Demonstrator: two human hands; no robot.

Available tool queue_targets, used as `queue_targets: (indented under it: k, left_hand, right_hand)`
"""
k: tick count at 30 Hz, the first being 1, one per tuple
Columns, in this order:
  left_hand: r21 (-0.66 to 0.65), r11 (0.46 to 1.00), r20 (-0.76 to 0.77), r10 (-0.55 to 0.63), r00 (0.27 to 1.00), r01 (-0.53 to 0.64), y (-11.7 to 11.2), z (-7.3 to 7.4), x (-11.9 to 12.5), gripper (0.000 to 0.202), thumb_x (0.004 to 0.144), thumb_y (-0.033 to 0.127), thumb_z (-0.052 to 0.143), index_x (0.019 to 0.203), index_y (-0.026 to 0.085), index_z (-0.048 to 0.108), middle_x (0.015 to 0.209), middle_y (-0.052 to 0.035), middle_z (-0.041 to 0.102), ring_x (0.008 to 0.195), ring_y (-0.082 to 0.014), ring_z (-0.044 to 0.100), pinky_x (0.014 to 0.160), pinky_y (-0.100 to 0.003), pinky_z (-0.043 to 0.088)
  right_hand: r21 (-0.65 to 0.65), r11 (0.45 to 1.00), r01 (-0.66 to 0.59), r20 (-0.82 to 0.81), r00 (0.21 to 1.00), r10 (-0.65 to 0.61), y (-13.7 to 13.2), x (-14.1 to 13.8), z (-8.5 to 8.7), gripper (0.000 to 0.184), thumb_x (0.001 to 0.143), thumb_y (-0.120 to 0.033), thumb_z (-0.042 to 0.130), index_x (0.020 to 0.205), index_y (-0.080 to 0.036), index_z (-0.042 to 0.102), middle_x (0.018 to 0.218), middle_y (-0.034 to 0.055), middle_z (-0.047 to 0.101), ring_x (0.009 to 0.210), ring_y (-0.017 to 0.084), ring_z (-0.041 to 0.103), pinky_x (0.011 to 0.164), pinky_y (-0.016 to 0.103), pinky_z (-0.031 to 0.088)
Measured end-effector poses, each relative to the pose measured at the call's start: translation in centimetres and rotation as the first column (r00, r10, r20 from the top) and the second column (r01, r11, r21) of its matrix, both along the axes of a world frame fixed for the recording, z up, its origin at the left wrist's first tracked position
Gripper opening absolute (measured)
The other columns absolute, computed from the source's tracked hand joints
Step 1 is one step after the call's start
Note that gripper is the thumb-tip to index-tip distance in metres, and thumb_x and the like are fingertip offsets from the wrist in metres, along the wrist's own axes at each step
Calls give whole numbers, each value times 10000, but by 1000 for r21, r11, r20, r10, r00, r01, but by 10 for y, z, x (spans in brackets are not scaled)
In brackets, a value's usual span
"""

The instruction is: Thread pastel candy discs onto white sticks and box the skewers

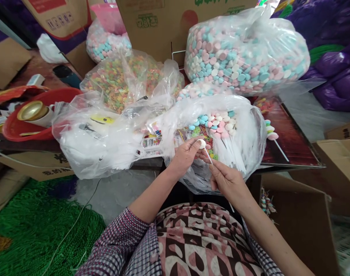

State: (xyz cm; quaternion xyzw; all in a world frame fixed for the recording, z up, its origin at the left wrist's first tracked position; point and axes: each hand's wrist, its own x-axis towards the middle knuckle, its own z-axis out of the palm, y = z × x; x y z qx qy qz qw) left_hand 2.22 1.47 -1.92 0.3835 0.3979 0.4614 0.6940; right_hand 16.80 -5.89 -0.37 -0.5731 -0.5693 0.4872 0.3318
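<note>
My left hand (184, 156) pinches a white round candy (202, 143) at its fingertips. A thin white stick (208, 156) runs from the candy down into my right hand (225, 178), which grips it with closed fingers. Both hands hover over an open clear plastic bag (249, 142) that holds pastel round candies (218, 122), small multicoloured pieces and a bundle of white sticks (229, 151). The bag rests at the near edge of a dark table (290, 145).
Big clear bags of pastel candies (244, 53) and of mixed coloured candies (126, 82) stand behind. A finished candy stick (274, 138) lies on the table at right. At left sits a red basin (28, 122) holding tape rolls. Cardboard boxes (304, 222) and green netting (34, 230) surround me.
</note>
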Motion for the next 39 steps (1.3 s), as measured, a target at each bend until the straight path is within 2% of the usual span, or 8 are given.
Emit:
queue_targets:
  k: [5, 12, 16, 24, 27, 33, 36, 39]
  left_hand:
    - [43, 999, -12, -11, 1000, 12, -2, -8, 1, 387, 861, 416, 650, 1132, 139, 643, 849, -63, 756, 682, -132, 700, 646, -253, 566]
    - [131, 991, -169, 30, 985, -8, 1, -23, 0, 413, 906, 459, 578, 1186, 164, 650, 825, -39, 742, 655, -114, 665, 655, -250, 559]
    - [201, 979, -285, 12, 959, 48, -3, -22, -2, 436, 940, 459, 514, 1245, 169, 628, 751, -19, 702, 667, -128, 654, 689, -263, 552]
    - [350, 923, -478, 28, 878, 161, -10, -15, -6, 434, 940, 389, 516, 1309, 178, 605, 864, -33, 720, 761, -160, 642, 796, -302, 521]
    - [409, 884, -537, 30, 843, 229, -10, -13, -7, 425, 968, 365, 460, 1318, 166, 596, 916, -67, 739, 830, -189, 682, 825, -318, 524]
    - [647, 698, -670, 328, 666, 307, -19, -20, 3, 400, 991, 267, 370, 1315, 137, 566, 1214, -149, 691, 1141, -234, 643, 999, -383, 503]
    - [641, 689, -705, 354, 614, 337, -25, -24, 10, 397, 995, 246, 345, 1313, 135, 556, 1187, -145, 703, 1123, -235, 656, 980, -386, 519]
    - [625, 708, -706, 332, 626, 329, -25, -24, 11, 377, 987, 236, 364, 1278, 141, 583, 1145, -130, 723, 1081, -230, 674, 950, -372, 535]
  right_hand:
    - [26, 1000, -2, 15, 1000, 2, 1, 1, 6, 418, 933, -479, 508, 1177, -223, 730, 421, -52, 479, 394, 140, 424, 463, 265, 386]
    - [4, 1000, -6, -35, 999, 6, -1, 0, 7, 385, 916, -483, 526, 1069, -213, 755, 422, -57, 445, 383, 129, 402, 443, 261, 357]
    - [-20, 1000, 11, -23, 1000, -11, 1, -1, 5, 380, 918, -452, 510, 1085, -202, 743, 414, -64, 429, 376, 125, 386, 434, 259, 340]
    - [-110, 994, -3, -76, 997, -5, 2, 5, 5, 427, 903, -506, 527, 1075, -173, 731, 417, -72, 400, 378, 108, 347, 420, 249, 283]
    - [-203, 979, 2, -122, 992, -28, 1, 8, 7, 475, 882, -543, 550, 1089, -151, 719, 410, -81, 378, 369, 95, 308, 396, 238, 213]
    - [-174, 980, 99, -138, 983, -124, 0, 2, -2, 432, 856, -558, 560, 940, -158, 700, 407, -84, 370, 361, 84, 287, 375, 231, 177]
    - [-142, 983, 119, -112, 984, -136, 2, -1, -10, 422, 870, -573, 532, 811, -175, 660, 407, -75, 384, 364, 84, 299, 377, 232, 206]
    - [-139, 984, 108, -99, 988, -122, 4, 2, -12, 430, 882, -580, 510, 792, -181, 641, 413, -71, 399, 369, 86, 302, 387, 235, 221]
